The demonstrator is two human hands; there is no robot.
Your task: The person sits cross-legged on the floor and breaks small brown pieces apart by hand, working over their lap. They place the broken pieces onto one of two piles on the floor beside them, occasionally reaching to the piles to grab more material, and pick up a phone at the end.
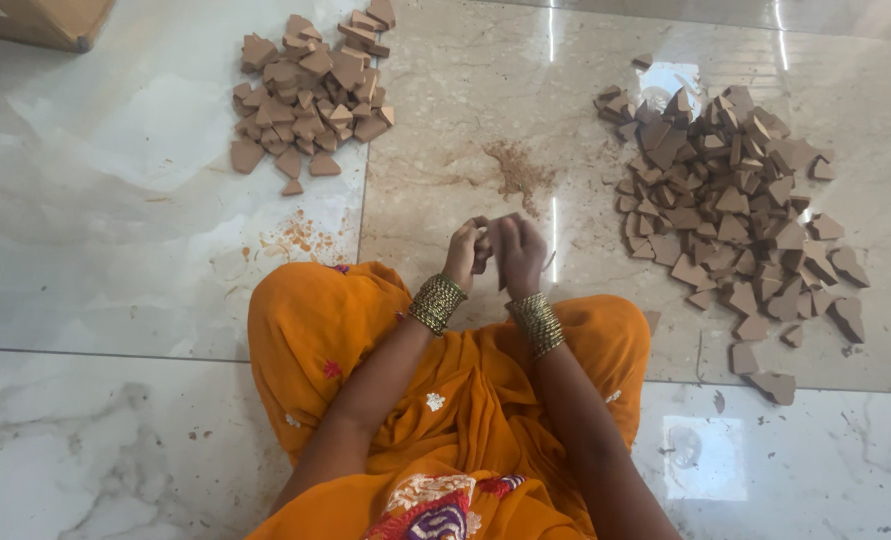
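My left hand (462, 251) and my right hand (520, 252) meet just above my knees, both closed around a small brown clay piece (483, 240) held between the fingers. Most of the piece is hidden by the fingers. Stacks of gold bangles ring both wrists. A wide spread of brown triangular clay pieces (730, 215) lies on the floor to my right. A tighter heap of the same pieces (310, 90) sits at the far left. A smear of brown dust (518, 175) marks the floor just beyond my hands.
I sit cross-legged in orange cloth (465, 400) on a glossy marble floor (115, 220). Orange powder specks (300, 240) lie near my left knee. A wooden box corner (50, 22) shows at the top left.
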